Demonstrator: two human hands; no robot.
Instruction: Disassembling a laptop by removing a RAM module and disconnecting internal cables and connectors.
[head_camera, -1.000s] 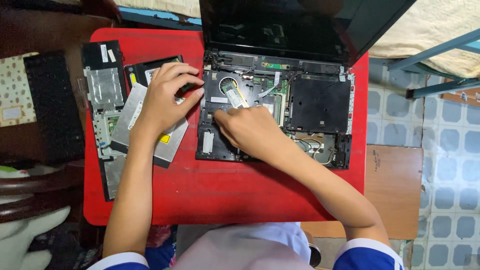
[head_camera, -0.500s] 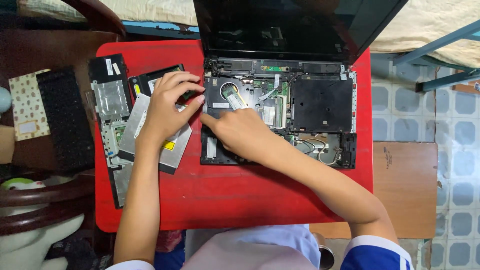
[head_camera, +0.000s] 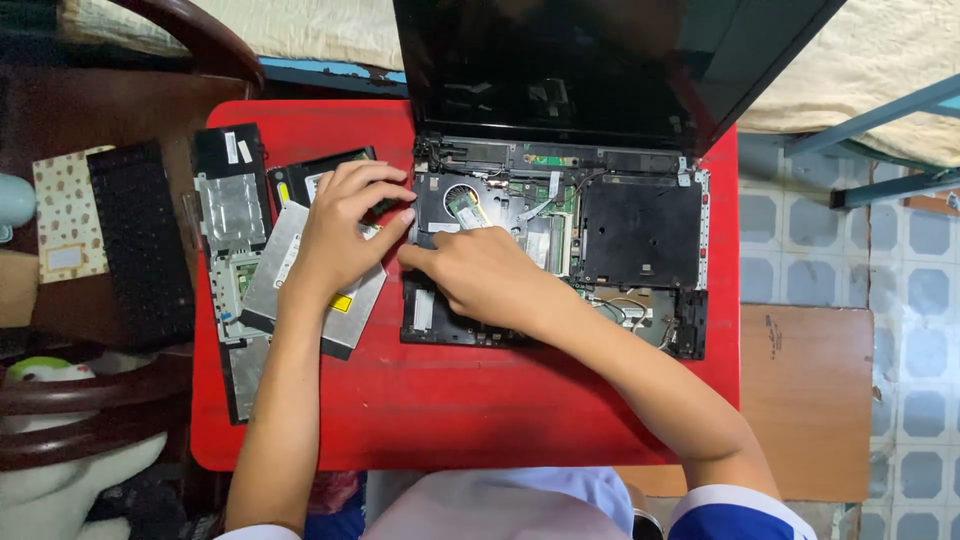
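An opened laptop stands on a red table (head_camera: 450, 400), its dark screen (head_camera: 560, 70) tilted back and its base (head_camera: 640, 230) stripped to the circuit board and black frame. My right hand (head_camera: 480, 275) lies on the left part of the base, index finger stretched toward its left edge; the other fingers curl under and hide what they touch. My left hand (head_camera: 345, 235) rests over a silver optical drive (head_camera: 270, 270) beside the laptop, fingers spread, tips at the base's left edge. A small green memory card (head_camera: 465, 205) sits just above my right hand.
A removed black cover panel with silver foil (head_camera: 230, 210) lies at the table's left side. A loose black keyboard (head_camera: 140, 245) lies on a wooden surface further left. A wooden chair (head_camera: 90, 410) is at lower left, a brown board (head_camera: 800, 400) at right on tiled floor.
My right hand has slid left from the memory card area toward the base's left edge. My left hand stays on the optical drive. The view has shifted slightly.
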